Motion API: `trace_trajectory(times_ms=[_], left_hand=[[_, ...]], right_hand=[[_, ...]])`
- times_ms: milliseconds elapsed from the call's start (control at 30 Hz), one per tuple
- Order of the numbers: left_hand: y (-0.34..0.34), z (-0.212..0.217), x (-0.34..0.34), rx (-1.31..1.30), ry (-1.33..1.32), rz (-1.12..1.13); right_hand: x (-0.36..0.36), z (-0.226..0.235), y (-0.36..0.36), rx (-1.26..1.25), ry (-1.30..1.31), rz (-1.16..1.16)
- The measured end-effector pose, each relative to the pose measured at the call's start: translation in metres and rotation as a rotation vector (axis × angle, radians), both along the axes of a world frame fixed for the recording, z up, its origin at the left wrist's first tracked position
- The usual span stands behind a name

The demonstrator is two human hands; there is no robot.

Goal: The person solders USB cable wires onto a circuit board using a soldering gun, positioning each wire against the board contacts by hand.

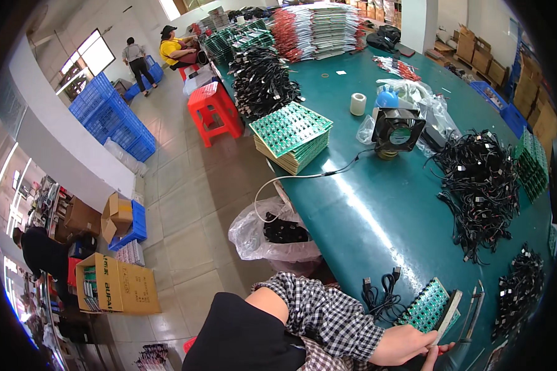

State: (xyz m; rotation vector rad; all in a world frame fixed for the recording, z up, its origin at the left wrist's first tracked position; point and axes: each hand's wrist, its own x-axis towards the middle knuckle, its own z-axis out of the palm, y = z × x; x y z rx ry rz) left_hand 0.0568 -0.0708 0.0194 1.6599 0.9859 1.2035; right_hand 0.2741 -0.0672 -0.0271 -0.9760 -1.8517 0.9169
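My left hand, in a black-and-white checked sleeve, is closed with its fingertips at the lower end of a pale, narrow bar. The bar slants over a green circuit board panel on the table. My right hand is close beside the left at the lower edge, mostly cut off; what its fingers hold is not clear. Just right of the bar is a thin, dark, pointed tool. A coiled black USB cable lies left of the panel.
The green table carries a stack of circuit board panels, a small black fan, a white tape roll and heaped black cables. A plastic bag hangs at the left edge. A red stool stands beyond.
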Motion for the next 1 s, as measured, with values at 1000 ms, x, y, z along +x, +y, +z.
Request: trace_trajectory(times_ms=[1000], left_hand=[[-0.006,0.008,0.004,-0.085,-0.115,0.095]], right_hand=[[-0.029,0.002,-0.016,-0.307,0.405,-0.094]])
